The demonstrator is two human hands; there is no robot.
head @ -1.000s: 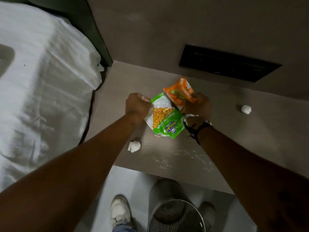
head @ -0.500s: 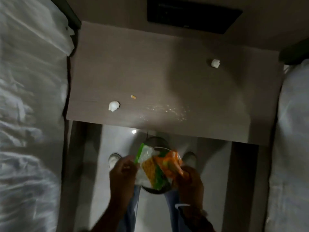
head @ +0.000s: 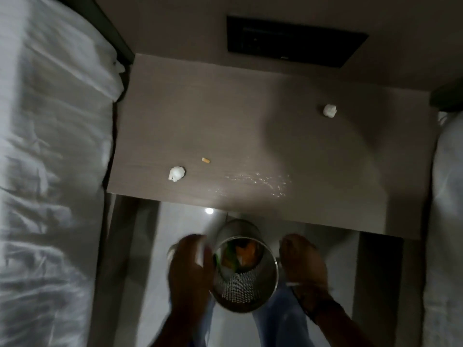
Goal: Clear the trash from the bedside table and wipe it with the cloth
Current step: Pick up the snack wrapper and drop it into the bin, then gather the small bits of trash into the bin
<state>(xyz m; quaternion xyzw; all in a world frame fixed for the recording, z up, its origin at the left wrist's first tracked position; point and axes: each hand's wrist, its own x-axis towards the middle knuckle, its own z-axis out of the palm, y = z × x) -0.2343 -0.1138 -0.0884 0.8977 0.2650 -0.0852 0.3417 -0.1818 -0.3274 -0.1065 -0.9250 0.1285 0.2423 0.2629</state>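
The brown bedside table (head: 250,126) carries two crumpled white tissue balls, one near the front left (head: 176,174) and one at the back right (head: 329,110). A small orange butt-like scrap (head: 205,160) and a patch of pale crumbs (head: 258,182) also lie on it. Below the front edge stands a metal mesh bin (head: 246,291) with the green and orange snack wrappers (head: 240,254) inside. My left hand (head: 188,269) is blurred at the bin's left side and my right hand (head: 303,264) is at its right; neither holds anything. No cloth is in view.
White bedding flanks the table, a bed on the left (head: 50,171) and another on the right (head: 448,196). A black panel (head: 293,41) is set in the wall behind. The bin stands on a pale floor between my legs and shoes.
Both hands carried the two wrappers off the table and down over the bin. The wrappers now lie inside it and my hands have let go and moved apart.
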